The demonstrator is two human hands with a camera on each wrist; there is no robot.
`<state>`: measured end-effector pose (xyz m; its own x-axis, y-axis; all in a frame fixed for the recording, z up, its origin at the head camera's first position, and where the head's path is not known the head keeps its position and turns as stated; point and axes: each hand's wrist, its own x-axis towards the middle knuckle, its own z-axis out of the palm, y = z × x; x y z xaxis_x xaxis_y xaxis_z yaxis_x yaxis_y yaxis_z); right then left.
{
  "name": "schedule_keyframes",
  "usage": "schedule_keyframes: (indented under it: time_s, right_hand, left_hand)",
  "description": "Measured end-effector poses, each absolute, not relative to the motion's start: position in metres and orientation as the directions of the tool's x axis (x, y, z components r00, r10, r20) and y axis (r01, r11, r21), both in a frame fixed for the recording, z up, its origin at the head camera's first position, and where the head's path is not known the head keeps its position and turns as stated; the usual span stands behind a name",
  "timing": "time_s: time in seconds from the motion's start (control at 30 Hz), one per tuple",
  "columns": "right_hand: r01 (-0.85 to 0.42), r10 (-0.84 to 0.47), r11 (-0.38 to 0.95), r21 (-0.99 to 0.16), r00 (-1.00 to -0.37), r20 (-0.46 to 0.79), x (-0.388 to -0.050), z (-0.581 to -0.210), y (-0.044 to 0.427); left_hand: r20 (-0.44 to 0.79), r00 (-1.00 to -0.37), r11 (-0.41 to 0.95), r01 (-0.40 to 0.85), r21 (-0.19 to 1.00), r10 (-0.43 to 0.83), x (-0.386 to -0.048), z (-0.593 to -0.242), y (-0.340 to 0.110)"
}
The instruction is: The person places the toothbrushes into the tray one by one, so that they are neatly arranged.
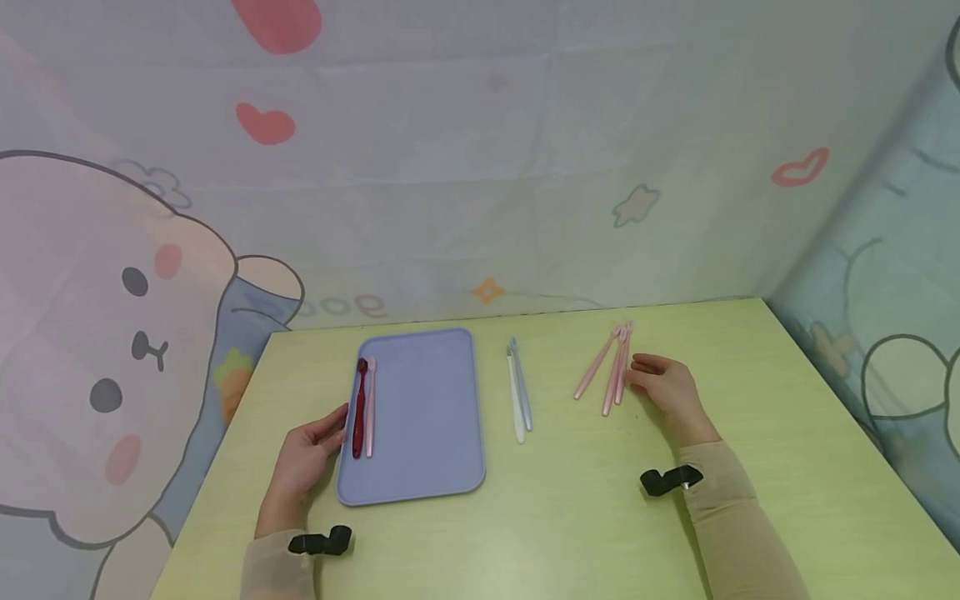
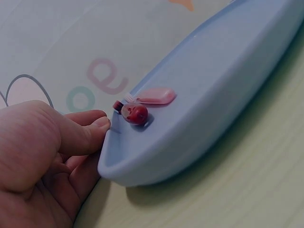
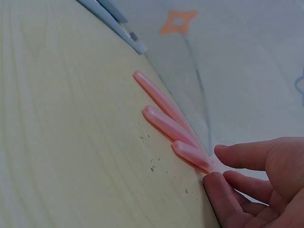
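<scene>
My left hand (image 1: 303, 454) pinches the left rim of a lavender tray (image 1: 423, 417), thumb and fingertips at its edge in the left wrist view. Inside the tray, along its left side, lie a dark red toothbrush (image 1: 359, 412) and a pink toothbrush (image 1: 371, 417), side by side. Three more pink toothbrushes (image 1: 596, 367) lie fanned on the table with their heads close together. Just right of them is my right hand (image 1: 667, 390), thumb and fingers parted beside the nearest brush (image 3: 190, 156) and holding nothing.
Between the tray and the pink group, a white toothbrush (image 1: 516, 404) and a light blue toothbrush (image 1: 524, 396) lie together on the pale yellow-green table (image 1: 555, 517). A printed cloth (image 1: 450, 167) hangs behind the table's back edge.
</scene>
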<state>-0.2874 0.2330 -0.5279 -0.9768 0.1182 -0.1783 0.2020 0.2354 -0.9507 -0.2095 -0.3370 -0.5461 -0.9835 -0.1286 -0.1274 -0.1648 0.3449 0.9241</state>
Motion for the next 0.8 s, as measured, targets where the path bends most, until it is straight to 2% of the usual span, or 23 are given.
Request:
schedule_keyframes:
  time_s: [0.4, 0.8]
  right_hand:
    - [0.193, 0.128, 0.389, -0.901, -0.980, -0.155, -0.2891, -0.5329, 0.2336]
    - [0.156, 0.129, 0.451, -0.879, -0.986, -0.109, -0.2890, -0.5342, 0.2316]
  left_hand:
    - [-0.131, -0.982, 0.353, -0.171, 0.920, -0.135, -0.2085, -0.5441, -0.3362]
    - [-0.148, -0.980, 0.354, -0.187, 0.917, -0.133, -0.2066, -0.5411, -0.3345]
